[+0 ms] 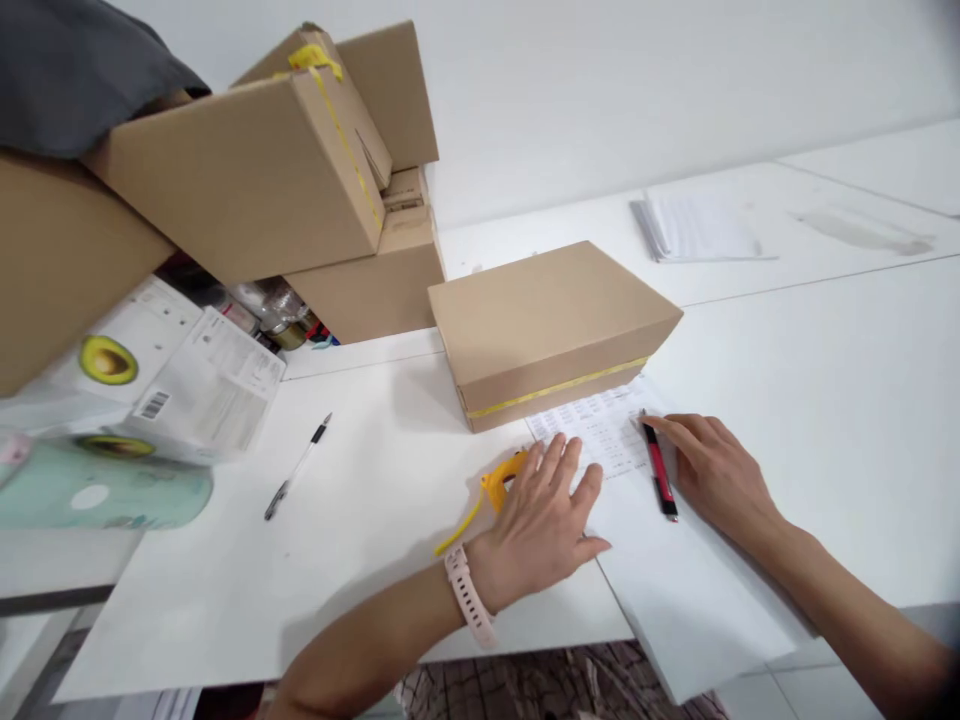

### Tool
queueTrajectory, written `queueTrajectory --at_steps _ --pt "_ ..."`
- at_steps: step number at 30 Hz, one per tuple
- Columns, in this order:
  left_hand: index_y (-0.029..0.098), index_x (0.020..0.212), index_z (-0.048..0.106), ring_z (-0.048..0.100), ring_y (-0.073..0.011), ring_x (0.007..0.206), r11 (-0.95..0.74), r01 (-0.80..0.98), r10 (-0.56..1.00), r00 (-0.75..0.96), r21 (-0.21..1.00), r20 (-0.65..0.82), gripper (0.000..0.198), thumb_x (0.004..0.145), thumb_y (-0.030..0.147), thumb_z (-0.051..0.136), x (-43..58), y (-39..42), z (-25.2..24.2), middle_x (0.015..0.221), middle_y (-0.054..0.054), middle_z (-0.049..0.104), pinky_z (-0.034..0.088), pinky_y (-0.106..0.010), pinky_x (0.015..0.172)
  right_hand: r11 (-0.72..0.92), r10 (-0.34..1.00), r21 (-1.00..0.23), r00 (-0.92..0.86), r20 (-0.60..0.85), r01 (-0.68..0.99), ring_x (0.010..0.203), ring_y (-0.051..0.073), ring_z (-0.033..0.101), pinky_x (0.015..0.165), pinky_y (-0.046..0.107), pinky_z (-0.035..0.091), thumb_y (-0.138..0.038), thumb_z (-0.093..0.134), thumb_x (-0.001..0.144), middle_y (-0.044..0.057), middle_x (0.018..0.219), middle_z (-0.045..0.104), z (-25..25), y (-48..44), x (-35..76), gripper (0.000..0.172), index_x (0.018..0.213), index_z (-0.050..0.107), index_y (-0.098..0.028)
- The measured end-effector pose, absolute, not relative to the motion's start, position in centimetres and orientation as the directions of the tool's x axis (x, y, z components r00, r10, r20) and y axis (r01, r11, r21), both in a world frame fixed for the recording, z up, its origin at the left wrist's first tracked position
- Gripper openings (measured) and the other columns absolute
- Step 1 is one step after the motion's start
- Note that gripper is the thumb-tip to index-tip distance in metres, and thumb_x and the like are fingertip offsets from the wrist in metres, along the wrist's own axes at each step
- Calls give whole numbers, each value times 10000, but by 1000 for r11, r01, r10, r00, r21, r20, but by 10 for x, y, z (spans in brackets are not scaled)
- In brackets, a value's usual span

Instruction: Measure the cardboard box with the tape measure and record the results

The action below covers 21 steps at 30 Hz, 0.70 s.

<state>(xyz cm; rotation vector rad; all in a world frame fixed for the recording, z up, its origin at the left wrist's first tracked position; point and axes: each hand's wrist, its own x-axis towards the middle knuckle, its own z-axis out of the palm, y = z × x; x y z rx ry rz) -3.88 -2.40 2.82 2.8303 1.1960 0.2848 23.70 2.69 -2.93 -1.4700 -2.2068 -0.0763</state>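
My left hand [544,515], with a pink watch band at the wrist, lies with fingers spread over part of a yellow tape measure [501,480], its strip pointing down-left. My right hand [716,470] rests on the right side of a stack of white paper [675,600], its index fingertip by the upper end of a red and black pen [660,465]. Under that pen's tip is a printed sheet [600,435]. A closed brown cardboard box [555,315] with a yellow strip along its front side stands just beyond my hands, over the sheet's far edge.
Large cardboard boxes [255,170] are piled at the back left. Near them are an avocado-printed package [217,370] and a green package [112,490]. A black and clear pen [298,467] lies left on the white table [360,580]. Papers [697,225] lie at the back right.
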Motion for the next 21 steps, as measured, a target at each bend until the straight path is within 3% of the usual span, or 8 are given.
queueTrajectory --at_steps 3,6,9,11,13,16,18,21 --pt "89 1446 405 389 -432 1438 -542 827 835 510 150 206 716 895 449 688 -51 -33 29 1545 -275 409 374 -588 1128 429 836 -228 -290 465 874 931 288 638 681 399 511 -108 376 935 119 1054 705 -34 28 237 439 1250 653 -239" --pt "129 1435 396 508 -412 1322 -311 925 947 284 218 147 718 852 376 733 -64 -40 25 1464 -254 496 452 -599 1037 438 832 -259 -279 479 861 930 291 640 673 401 511 -156 418 944 124 1051 715 -37 30 238 380 1200 688 -235" --pt "186 1392 428 600 -329 1162 -204 907 979 188 367 79 624 849 312 708 -69 -46 24 1281 -155 630 504 -539 981 425 834 -308 -237 498 851 924 303 641 683 418 512 -218 439 961 136 1035 722 -32 27 235 323 1132 714 -222" --pt "214 1349 465 616 -293 1108 -188 844 982 176 502 72 591 823 305 720 -65 -53 29 1200 -105 664 520 -500 969 421 853 -422 -191 486 803 943 305 647 732 433 520 -279 453 975 138 1042 724 -21 20 227 296 1085 722 -222" --pt "233 1323 497 625 -273 1096 -211 741 974 218 638 69 600 790 338 751 -56 -61 40 1189 -83 674 527 -464 973 384 914 -642 -178 363 664 955 291 661 750 420 533 -378 471 990 125 1071 726 -3 8 215 302 1076 722 -235" --pt "243 1312 527 634 -251 1113 -270 566 939 333 779 83 613 775 413 770 -41 -73 58 1234 -72 672 525 -415 990 141 937 -934 -349 19 329 968 263 681 777 389 556 -557 476 986 98 1092 735 29 -11 197 415 1118 730 -256" --pt "246 1299 544 635 -246 1124 -278 502 926 367 819 89 596 778 434 765 -34 -78 65 1249 -66 671 520 -402 998 -28 886 -982 -451 -111 186 978 257 680 865 407 547 -633 467 968 98 1058 744 43 -21 190 500 1091 754 -243" --pt "265 1268 576 649 -240 1089 -236 464 927 372 854 55 557 771 427 767 -31 -83 68 1213 -47 689 527 -397 975 -169 842 -981 -503 -196 100 974 250 669 933 430 523 -658 481 953 108 1031 746 48 -31 190 535 1058 769 -220"
